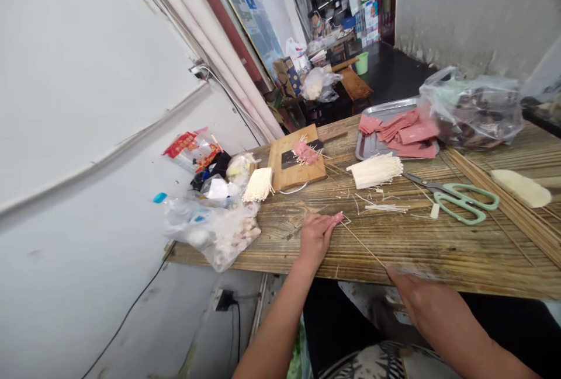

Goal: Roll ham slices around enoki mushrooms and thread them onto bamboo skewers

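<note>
My left hand (314, 237) pinches a small pink roll of sliced meat (338, 217) with pale enoki strands sticking out of it, low over the wooden table. A thin bamboo skewer (363, 243) runs from this roll back to my right hand (416, 291), whose fingers are closed around its near end. Whether the tip has passed through the roll is too small to tell. Beyond my hands lie a bundle of enoki mushrooms (374, 171) and some loose strands (385, 208). Scissors with green handles (467, 201) rest to the right.
A metal tray (363, 146) holds pink meat slices (405, 131), beside a filled plastic bag (475, 107). Several skewers (504, 201) lie at right. Finished-looking meat rolls (305, 151) sit on a knife blade over a cutting board (302, 176). Another enoki bundle (259, 183) and bags (219, 230) stand left.
</note>
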A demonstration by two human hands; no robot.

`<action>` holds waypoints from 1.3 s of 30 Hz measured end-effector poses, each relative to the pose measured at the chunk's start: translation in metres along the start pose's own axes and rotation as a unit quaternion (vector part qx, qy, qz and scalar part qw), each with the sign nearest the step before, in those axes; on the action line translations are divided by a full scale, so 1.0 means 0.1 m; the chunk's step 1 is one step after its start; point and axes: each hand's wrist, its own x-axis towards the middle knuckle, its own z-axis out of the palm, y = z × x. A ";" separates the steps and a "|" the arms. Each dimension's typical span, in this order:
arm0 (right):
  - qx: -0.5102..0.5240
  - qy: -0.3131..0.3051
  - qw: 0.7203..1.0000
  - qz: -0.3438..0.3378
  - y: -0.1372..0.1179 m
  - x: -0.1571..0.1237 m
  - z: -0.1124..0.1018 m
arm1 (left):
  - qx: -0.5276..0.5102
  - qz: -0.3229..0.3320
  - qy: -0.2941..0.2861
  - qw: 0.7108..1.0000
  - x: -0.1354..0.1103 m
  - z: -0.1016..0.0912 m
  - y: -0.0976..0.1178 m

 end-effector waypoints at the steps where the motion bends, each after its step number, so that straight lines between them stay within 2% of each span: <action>1: -0.003 -0.014 1.000 0.005 0.00 0.01 0.00 | -0.001 -0.001 0.002 1.000 0.00 0.00 0.00; 6: -0.015 -0.078 0.997 0.008 -0.02 0.09 -0.04 | -0.003 0.003 0.009 1.000 0.00 0.00 0.00; 12: 0.000 -0.119 0.993 0.024 -0.03 0.24 -0.09 | -0.003 0.013 0.010 1.000 0.00 0.02 -0.02; 20: 0.031 -0.215 0.975 0.054 -0.08 0.64 -0.28 | -0.005 0.029 0.015 0.999 0.00 0.01 0.00; 30: 0.051 -0.189 0.980 0.038 -0.11 0.94 -0.21 | 0.023 0.076 0.032 0.996 -0.02 0.05 -0.08; 36: 0.068 -0.173 0.982 0.036 -0.02 0.94 -0.15 | 0.043 0.069 0.040 0.996 -0.03 0.04 -0.05; 39: 0.085 -0.167 0.982 0.019 0.05 0.89 -0.20 | 0.039 0.060 0.042 0.997 -0.03 0.04 -0.02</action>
